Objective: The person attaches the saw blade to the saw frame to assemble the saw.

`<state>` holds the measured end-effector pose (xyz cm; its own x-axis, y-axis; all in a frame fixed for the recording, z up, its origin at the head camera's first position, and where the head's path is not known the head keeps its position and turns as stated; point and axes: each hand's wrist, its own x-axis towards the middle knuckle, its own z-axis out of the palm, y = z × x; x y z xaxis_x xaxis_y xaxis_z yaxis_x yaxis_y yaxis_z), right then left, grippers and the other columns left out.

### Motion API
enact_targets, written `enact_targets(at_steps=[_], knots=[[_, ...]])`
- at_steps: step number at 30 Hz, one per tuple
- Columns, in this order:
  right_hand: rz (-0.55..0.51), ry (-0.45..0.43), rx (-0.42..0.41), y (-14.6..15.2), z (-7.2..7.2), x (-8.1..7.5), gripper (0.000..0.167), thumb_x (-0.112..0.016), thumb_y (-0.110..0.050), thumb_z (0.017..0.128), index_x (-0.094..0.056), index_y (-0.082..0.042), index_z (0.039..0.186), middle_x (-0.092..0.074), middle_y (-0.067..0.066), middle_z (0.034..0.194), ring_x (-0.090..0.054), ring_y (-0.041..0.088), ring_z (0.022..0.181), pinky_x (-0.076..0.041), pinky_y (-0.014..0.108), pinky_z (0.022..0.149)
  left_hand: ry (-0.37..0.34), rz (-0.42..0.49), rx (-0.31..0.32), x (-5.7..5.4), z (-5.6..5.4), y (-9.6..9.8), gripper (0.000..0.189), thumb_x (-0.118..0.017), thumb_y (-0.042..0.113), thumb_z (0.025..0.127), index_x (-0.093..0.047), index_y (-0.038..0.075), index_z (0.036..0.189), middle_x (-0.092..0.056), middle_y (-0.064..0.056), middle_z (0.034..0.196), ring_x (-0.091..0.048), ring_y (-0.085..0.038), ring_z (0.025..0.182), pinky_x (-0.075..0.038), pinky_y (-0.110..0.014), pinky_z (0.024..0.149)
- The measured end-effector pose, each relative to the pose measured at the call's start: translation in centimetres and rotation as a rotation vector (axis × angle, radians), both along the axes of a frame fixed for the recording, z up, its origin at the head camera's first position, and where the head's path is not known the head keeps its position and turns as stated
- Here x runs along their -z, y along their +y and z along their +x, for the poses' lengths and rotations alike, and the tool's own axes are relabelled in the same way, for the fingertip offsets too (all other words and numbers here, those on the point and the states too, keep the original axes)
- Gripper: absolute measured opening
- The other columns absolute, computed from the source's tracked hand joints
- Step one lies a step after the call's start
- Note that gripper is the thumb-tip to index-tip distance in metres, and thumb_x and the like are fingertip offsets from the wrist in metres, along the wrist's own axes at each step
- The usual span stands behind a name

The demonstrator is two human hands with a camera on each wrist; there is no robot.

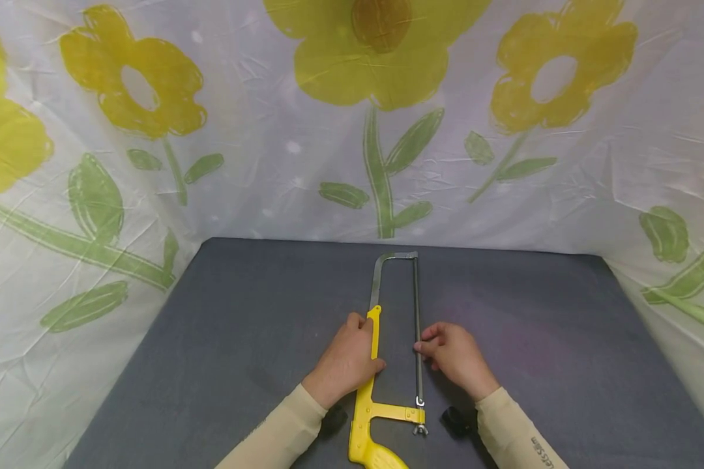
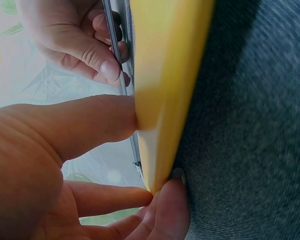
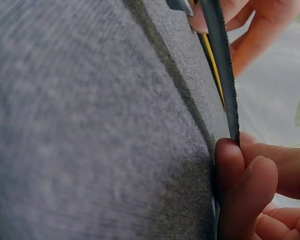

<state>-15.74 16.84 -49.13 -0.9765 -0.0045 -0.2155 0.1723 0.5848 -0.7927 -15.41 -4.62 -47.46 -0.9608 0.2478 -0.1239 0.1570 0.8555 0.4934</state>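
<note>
A hacksaw [image 1: 362, 391] with a yellow handle and a silver front bow lies on the dark table, its handle toward me. My left hand [image 1: 346, 358] grips the yellow part of its frame, thumb on the inner side and fingers at the outer edge. On the right side of the saw, my right hand [image 1: 454, 355] pinches the thin blade [image 1: 417, 299] near its middle between thumb and fingers. Fine teeth show along the blade [image 3: 225, 65] in the right wrist view. A wing nut [image 1: 420, 430] sits at the blade's near end.
The dark grey cloth-covered table [image 1: 258, 293] spreads around the saw. White sheeting [image 1: 240, 176] with yellow flowers hangs along its back and sides. Black objects [image 1: 457, 420] show beneath both wrists; what they are is unclear.
</note>
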Motion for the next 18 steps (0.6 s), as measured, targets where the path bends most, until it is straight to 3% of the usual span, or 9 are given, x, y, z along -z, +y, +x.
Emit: enact_targets(at_steps=[6, 18], knots=[[0.007, -0.001, 0.008, -0.20, 0.03, 0.03, 0.018, -0.081, -0.014, 0.095, -0.072, -0.002, 0.105, -0.074, 0.002, 0.076, -0.064, 0.015, 0.061, -0.053, 0.032, 0.058, 0.000, -0.002, 0.002, -0.03, 0.02, -0.02, 0.082, -0.091, 0.018, 0.087, -0.052, -0.010, 0.154, -0.053, -0.020, 0.141, -0.060, -0.021, 0.095, -0.062, -0.035, 0.082], [0.077, -0.005, -0.003, -0.14, 0.02, -0.06, 0.018, -0.082, -0.017, 0.094, -0.073, -0.005, 0.103, -0.072, -0.001, 0.074, -0.059, 0.016, 0.060, -0.046, 0.032, 0.057, -0.003, -0.015, 0.002, -0.01, -0.01, 0.05, 0.084, -0.092, 0.020, 0.087, -0.052, -0.009, 0.154, -0.053, -0.020, 0.143, -0.062, -0.022, 0.098, -0.062, -0.036, 0.086]])
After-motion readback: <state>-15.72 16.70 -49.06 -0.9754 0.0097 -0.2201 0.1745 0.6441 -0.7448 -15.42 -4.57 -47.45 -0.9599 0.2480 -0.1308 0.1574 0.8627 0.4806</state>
